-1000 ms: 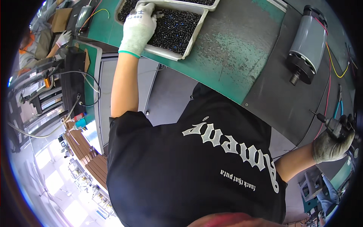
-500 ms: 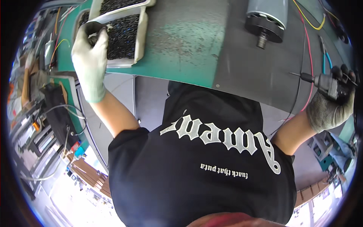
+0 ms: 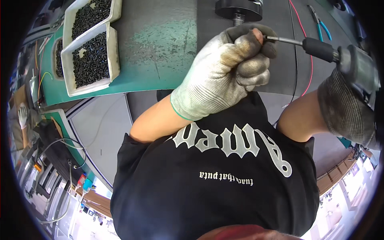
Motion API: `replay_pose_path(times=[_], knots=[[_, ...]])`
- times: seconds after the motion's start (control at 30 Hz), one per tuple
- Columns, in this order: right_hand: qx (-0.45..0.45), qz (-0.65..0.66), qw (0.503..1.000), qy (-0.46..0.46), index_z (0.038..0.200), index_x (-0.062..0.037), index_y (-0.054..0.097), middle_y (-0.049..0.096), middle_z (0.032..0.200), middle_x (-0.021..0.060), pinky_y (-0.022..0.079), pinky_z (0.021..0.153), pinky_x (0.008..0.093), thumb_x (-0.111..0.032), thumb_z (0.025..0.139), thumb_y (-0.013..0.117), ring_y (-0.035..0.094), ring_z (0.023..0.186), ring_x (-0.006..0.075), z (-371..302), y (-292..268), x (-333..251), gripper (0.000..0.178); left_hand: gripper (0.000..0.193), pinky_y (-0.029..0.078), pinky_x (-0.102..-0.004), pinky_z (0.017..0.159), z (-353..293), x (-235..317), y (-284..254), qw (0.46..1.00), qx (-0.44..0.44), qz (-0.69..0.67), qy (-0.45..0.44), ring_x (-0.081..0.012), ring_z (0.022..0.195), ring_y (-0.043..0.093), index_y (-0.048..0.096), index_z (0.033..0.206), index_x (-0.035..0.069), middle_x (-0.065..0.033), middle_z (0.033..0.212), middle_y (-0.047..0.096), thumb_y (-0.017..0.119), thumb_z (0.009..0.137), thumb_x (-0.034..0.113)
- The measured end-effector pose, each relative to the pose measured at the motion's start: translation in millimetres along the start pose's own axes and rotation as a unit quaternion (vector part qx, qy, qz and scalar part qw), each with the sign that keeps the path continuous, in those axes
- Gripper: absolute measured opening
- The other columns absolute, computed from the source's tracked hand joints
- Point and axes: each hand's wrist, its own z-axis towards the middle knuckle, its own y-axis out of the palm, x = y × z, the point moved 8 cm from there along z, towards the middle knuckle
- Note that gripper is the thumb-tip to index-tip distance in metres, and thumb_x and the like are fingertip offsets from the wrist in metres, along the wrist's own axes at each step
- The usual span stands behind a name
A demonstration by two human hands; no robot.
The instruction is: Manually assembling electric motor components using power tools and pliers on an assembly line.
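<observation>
My left hand, in a pale glove with dirty fingertips, is raised in front of my chest. Thumb and forefinger pinch a small black screw, mostly hidden by the fingers. Against those fingertips rests the bit of a power screwdriver, pointing left. My right hand, in a grey glove, is wrapped round the driver's body at the right edge, its fingers partly hidden. Beyond my left hand, a motor-like cylinder with a black flange and a threaded shaft is cut off by the top edge.
Two white bins of small black screws stand at the left of the green and grey bench. Blue-handled pliers lie at the far right, near a red wire. Another person's gloved hand shows at the left edge.
My left hand has moved from the screw bin rightward to the driver's tip. The driver, in my right hand, has come up and turned more into view. The view has shifted, too.
</observation>
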Motion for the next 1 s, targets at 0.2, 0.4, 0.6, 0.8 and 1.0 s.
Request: replay_pose_path(times=[0.2, 0.4, 0.6, 0.8, 1.0], knots=[[0.002, 0.031, 0.999, 0.016, 0.101, 0.0005, 0.063, 0.062, 0.098, 0.0120, 0.049, 0.075, 0.0334, -0.017, 0.088, 0.059, 0.058, 0.089, 0.0217, -6.8, 3.1, 15.0, 0.022, 0.021, 0.033, -0.0181, 0.049, -9.4, -3.1, -9.7, 0.987, 0.134, 0.087, 0.016, -0.0015, 0.048, 0.030, 0.055, 0.108, 0.006, -0.0016, 0.085, 0.055, 0.053, 0.099, 0.025], [0.006, 0.049, 0.998, 0.037, 0.102, 0.0017, 0.063, 0.060, 0.099, 0.0135, 0.048, 0.076, 0.0337, -0.018, 0.089, 0.057, 0.056, 0.089, 0.0223, -6.9, -3.9, 26.7, 0.024, 0.023, 0.030, -0.0185, 0.047, -17.4, 0.0, -30.0, 0.937, 0.234, 0.254, -0.059, -0.0023, 0.047, 0.031, 0.052, 0.100, 0.002, -0.0010, 0.078, 0.052, 0.052, 0.099, 0.025], [0.010, 0.065, 0.997, 0.047, 0.102, 0.0029, 0.062, 0.058, 0.101, 0.0150, 0.048, 0.077, 0.0339, -0.018, 0.090, 0.055, 0.054, 0.089, 0.0229, 5.0, -19.6, 25.2, 0.026, 0.025, 0.030, -0.0187, 0.047, -7.0, 17.4, -25.4, 0.889, 0.177, 0.415, -0.082, -0.0019, 0.048, 0.030, 0.052, 0.099, 0.002, -0.0007, 0.076, 0.051, 0.051, 0.099, 0.027], [0.012, 0.074, 0.996, 0.048, 0.103, 0.0040, 0.061, 0.056, 0.102, 0.0166, 0.047, 0.078, 0.0342, -0.019, 0.091, 0.053, 0.052, 0.089, 0.0235, -0.5, -9.3, 36.5, 0.027, 0.028, 0.032, -0.0214, 0.048, -15.2, -8.8, -29.8, 0.969, 0.170, 0.056, -0.171, -0.0064, 0.049, 0.035, 0.054, 0.095, 0.004, -0.0017, 0.076, 0.055, 0.046, 0.101, 0.030], [0.014, 0.079, 0.996, 0.045, 0.104, 0.0052, 0.061, 0.054, 0.104, 0.0181, 0.047, 0.078, 0.0344, -0.019, 0.091, 0.050, 0.050, 0.089, 0.0242, 13.9, -16.8, 51.9, 0.029, 0.025, 0.033, -0.0219, 0.055, 15.5, 10.5, -60.7, 0.979, 0.190, -0.012, -0.069, -0.0067, 0.052, 0.036, 0.057, 0.103, 0.000, -0.0030, 0.076, 0.056, 0.045, 0.102, 0.022]])
